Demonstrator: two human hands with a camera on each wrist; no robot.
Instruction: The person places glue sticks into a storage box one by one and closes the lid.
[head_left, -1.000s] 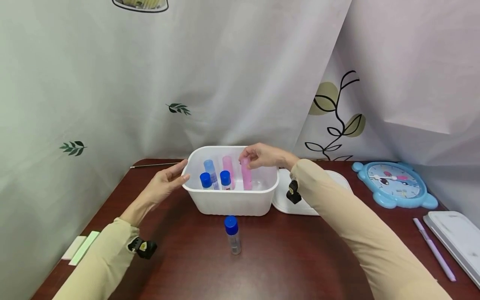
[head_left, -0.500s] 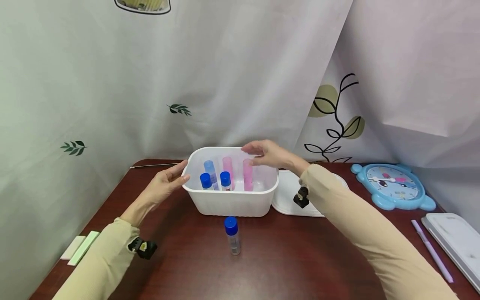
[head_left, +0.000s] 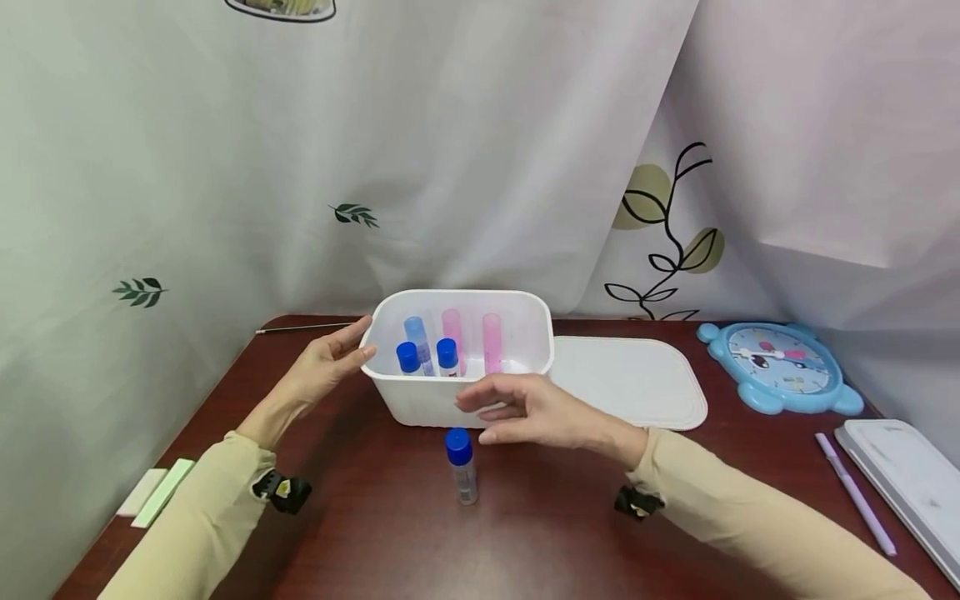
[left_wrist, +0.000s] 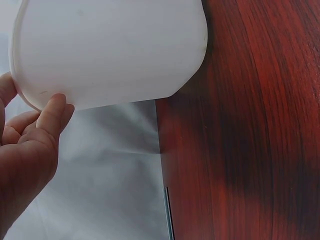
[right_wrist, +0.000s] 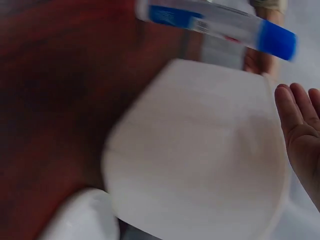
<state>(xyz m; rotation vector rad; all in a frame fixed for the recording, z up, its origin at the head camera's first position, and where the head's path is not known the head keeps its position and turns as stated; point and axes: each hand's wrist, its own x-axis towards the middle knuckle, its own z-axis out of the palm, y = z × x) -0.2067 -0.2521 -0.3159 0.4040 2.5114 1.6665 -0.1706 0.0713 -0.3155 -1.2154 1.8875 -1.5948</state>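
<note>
Right hand [head_left: 536,412] hovers, fingers relaxed and holding nothing, just above and right of the blue-capped tube [head_left: 461,466] standing upright on the table [head_left: 360,533] in front of the white bin [head_left: 457,400]. Best pinch below the cap, lift straight. Left hand [head_left: 322,371], fingers straight, steadies the bin's left wall

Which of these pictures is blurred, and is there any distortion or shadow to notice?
Right wrist view: motion blur smears the white tub and the blue-capped tube. Left wrist view: sharp, with a soft dark shadow on the table beside the tub. Head view: evenly lit and clear, with wide-angle bending at the edges; the right hand is slightly soft.
</note>
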